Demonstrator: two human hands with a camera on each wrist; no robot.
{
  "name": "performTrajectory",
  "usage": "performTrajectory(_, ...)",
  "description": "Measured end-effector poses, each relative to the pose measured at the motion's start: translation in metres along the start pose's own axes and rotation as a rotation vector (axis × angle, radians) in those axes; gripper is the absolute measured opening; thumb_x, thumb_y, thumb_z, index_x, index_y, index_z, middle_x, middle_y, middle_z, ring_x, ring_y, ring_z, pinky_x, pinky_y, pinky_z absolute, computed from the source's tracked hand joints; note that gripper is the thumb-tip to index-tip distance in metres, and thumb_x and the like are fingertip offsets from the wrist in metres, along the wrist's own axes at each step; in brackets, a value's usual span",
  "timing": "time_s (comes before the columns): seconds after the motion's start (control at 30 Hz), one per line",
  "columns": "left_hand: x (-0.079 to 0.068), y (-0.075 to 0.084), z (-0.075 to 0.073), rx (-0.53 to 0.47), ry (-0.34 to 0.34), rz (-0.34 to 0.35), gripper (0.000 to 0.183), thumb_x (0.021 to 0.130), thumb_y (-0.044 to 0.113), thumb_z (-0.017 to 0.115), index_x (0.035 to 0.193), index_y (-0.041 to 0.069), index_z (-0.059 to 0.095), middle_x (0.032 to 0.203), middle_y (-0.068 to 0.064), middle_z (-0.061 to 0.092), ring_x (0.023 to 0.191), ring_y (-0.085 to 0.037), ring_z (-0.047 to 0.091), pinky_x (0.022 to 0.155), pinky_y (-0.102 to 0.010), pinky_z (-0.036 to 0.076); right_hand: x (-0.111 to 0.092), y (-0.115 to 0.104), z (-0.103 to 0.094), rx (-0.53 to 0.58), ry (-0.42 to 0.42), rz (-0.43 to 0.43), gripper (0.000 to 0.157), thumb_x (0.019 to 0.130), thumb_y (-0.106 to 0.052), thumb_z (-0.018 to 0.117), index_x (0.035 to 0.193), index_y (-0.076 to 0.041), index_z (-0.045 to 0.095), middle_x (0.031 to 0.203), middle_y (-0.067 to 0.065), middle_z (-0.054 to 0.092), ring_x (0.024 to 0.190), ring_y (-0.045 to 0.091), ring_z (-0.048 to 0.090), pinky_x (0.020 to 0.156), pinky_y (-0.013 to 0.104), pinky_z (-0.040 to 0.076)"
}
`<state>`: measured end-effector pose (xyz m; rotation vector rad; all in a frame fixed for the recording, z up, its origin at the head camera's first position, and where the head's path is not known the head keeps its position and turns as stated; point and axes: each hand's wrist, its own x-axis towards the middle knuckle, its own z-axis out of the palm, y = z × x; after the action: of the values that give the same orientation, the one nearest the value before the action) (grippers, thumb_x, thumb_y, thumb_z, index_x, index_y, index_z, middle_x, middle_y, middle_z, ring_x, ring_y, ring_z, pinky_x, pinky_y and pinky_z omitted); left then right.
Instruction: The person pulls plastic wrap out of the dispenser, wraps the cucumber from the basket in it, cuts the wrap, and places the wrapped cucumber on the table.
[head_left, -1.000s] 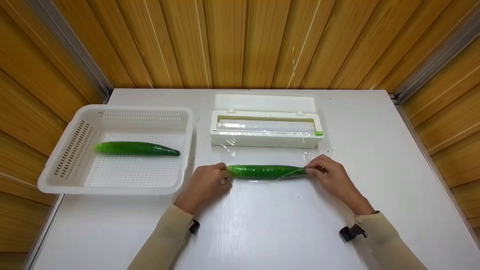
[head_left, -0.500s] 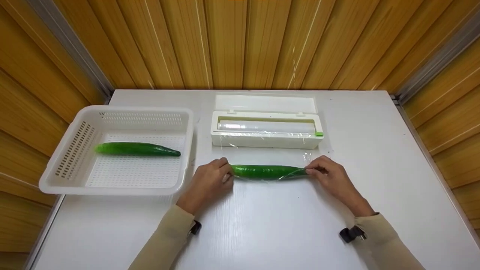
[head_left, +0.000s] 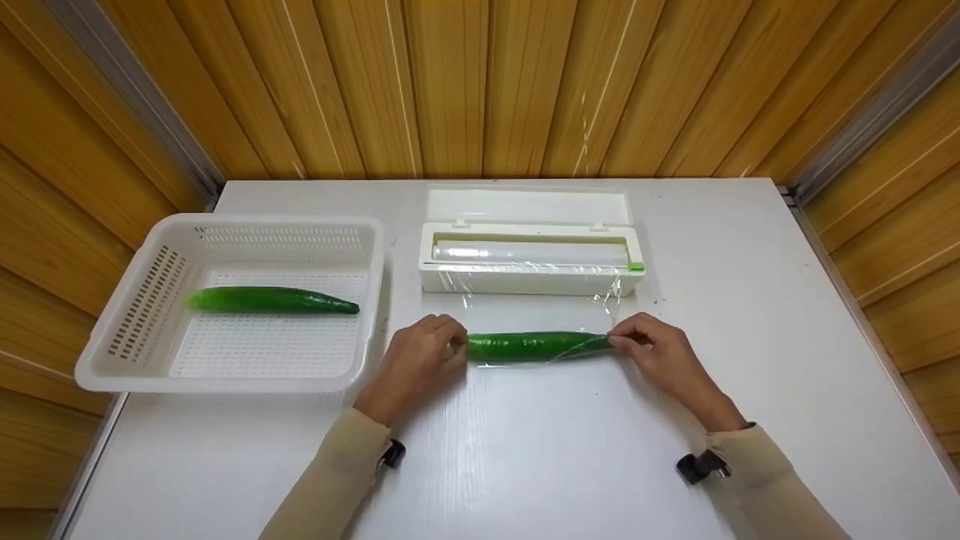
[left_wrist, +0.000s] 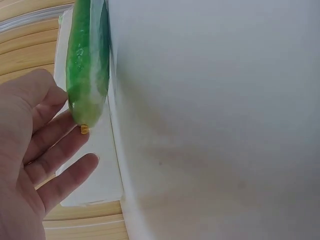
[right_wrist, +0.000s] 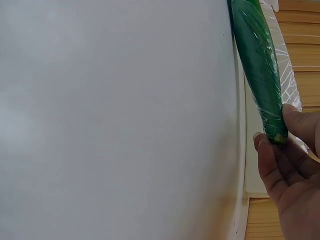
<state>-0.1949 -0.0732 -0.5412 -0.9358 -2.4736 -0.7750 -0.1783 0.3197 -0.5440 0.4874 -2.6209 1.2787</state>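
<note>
In the head view, a green cucumber point(head_left: 536, 346) in clear plastic wrap point(head_left: 525, 311) lies crosswise before me on the white table. The wrap still runs back to its roll point(head_left: 531, 250). My left hand point(head_left: 424, 358) holds the paler, blunt end with thumb and fingertips. Close up in the left wrist view, that hand's point(left_wrist: 37, 140) lower fingers are spread apart just past the end. The thumb and fingers of my right hand point(head_left: 660, 351) pinch the dark, narrow tip. Glossy film covers this cucumber point(right_wrist: 260, 65) in the right wrist view.
A white wrap dispenser point(head_left: 529, 282), lid point(head_left: 529, 206) folded back and a green slider point(head_left: 636, 267) at its right, stands behind the cucumber. On the left, a perforated white basket point(head_left: 225, 381) holds a second, bare cucumber point(head_left: 274, 300). Wood-patterned panels point(head_left: 450, 90) edge the table.
My left hand has shifted slightly right along the blunt end, its fingers regripping. The film between dispenser and cucumber lies differently. My right hand stays at the tip.
</note>
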Motion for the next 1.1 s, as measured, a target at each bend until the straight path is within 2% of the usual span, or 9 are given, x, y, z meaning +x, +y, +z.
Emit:
performTrajectory(0.1, -0.001, 0.000, -0.002, -0.011, -0.034, 0.032, 0.014, 0.085, 0.008, 0.085, 0.092, 0.011, 0.073, 0.100, -0.001, 0.073, 0.091, -0.018, 0.069, 0.072, -0.033, 0.059, 0.000, -0.001, -0.001, -0.007, 0.000, 0.019, 0.018, 0.092, 0.006, 0.079, 0.095, -0.011, 0.077, 0.096, -0.001, 0.074, 0.085, 0.012, 0.066, 0.075, 0.016, 0.051)
performTrajectory(0.23, 0.001, 0.001, -0.003, 0.008, -0.117, 0.096, 0.024, 0.080, 0.014, 0.095, 0.094, 0.014, 0.075, 0.117, -0.003, 0.071, 0.107, -0.021, 0.067, 0.081, -0.036, 0.060, 0.000, -0.002, -0.002, -0.023, 0.001, 0.028, 0.017, 0.092, 0.005, 0.079, 0.095, -0.012, 0.077, 0.096, -0.004, 0.074, 0.087, 0.011, 0.066, 0.077, 0.015, 0.051)
performTrajectory(0.33, 0.005, 0.003, -0.002, 0.084, -0.172, 0.152, 0.025, 0.079, 0.016, 0.097, 0.097, 0.016, 0.079, 0.120, -0.005, 0.068, 0.108, -0.023, 0.065, 0.084, -0.036, 0.060, 0.001, -0.002, -0.002, -0.033, 0.006, 0.034, 0.015, 0.093, 0.004, 0.079, 0.095, -0.011, 0.077, 0.096, -0.003, 0.074, 0.087, 0.010, 0.066, 0.077, 0.014, 0.051)
performTrajectory(0.43, 0.009, 0.005, 0.000, 0.192, -0.192, 0.197, 0.020, 0.081, 0.016, 0.094, 0.096, 0.017, 0.081, 0.118, -0.006, 0.067, 0.104, -0.023, 0.064, 0.079, -0.034, 0.059, 0.001, -0.001, -0.002, -0.044, 0.009, 0.038, 0.014, 0.092, 0.004, 0.079, 0.095, -0.010, 0.077, 0.095, -0.002, 0.075, 0.085, 0.009, 0.066, 0.076, 0.014, 0.050)
performTrajectory(0.53, 0.011, 0.006, 0.002, 0.281, -0.188, 0.219, 0.012, 0.084, 0.013, 0.089, 0.092, 0.018, 0.082, 0.116, -0.005, 0.066, 0.102, -0.023, 0.063, 0.073, -0.032, 0.056, 0.002, -0.001, -0.002, -0.037, 0.007, 0.040, 0.014, 0.093, 0.004, 0.079, 0.094, -0.010, 0.077, 0.095, -0.002, 0.074, 0.085, 0.010, 0.066, 0.075, 0.014, 0.050)
performTrajectory(0.63, 0.012, 0.005, 0.003, 0.314, -0.181, 0.224, 0.009, 0.085, 0.009, 0.085, 0.088, 0.017, 0.081, 0.114, -0.004, 0.066, 0.101, -0.022, 0.062, 0.071, -0.031, 0.054, 0.002, -0.002, -0.001, -0.031, 0.005, 0.040, 0.015, 0.093, 0.004, 0.079, 0.095, -0.010, 0.077, 0.095, -0.002, 0.074, 0.086, 0.010, 0.066, 0.076, 0.015, 0.051)
performTrajectory(0.77, 0.011, 0.004, 0.003, 0.271, -0.150, 0.214, 0.011, 0.085, 0.002, 0.081, 0.085, 0.014, 0.079, 0.111, -0.003, 0.068, 0.098, -0.022, 0.064, 0.072, -0.030, 0.055, 0.002, -0.002, 0.000, -0.036, 0.005, 0.039, 0.016, 0.092, 0.005, 0.079, 0.095, -0.011, 0.077, 0.096, -0.003, 0.074, 0.086, 0.010, 0.067, 0.076, 0.015, 0.051)
performTrajectory(1.0, 0.010, 0.000, 0.005, 0.194, -0.023, 0.243, 0.014, 0.082, -0.003, 0.078, 0.084, 0.011, 0.076, 0.105, -0.002, 0.072, 0.094, -0.019, 0.068, 0.072, -0.025, 0.056, 0.002, -0.001, 0.001, -0.039, 0.006, 0.038, 0.015, 0.092, 0.004, 0.079, 0.095, -0.010, 0.077, 0.096, -0.003, 0.074, 0.087, 0.011, 0.067, 0.077, 0.015, 0.051)
performTrajectory(1.1, 0.009, -0.002, 0.005, 0.132, -0.003, 0.208, 0.015, 0.082, -0.004, 0.078, 0.085, 0.010, 0.075, 0.104, -0.002, 0.074, 0.095, -0.019, 0.070, 0.074, -0.025, 0.058, 0.002, -0.002, 0.001, -0.036, 0.003, 0.043, 0.014, 0.093, 0.004, 0.078, 0.096, -0.010, 0.076, 0.096, -0.002, 0.074, 0.086, 0.010, 0.066, 0.076, 0.015, 0.051)
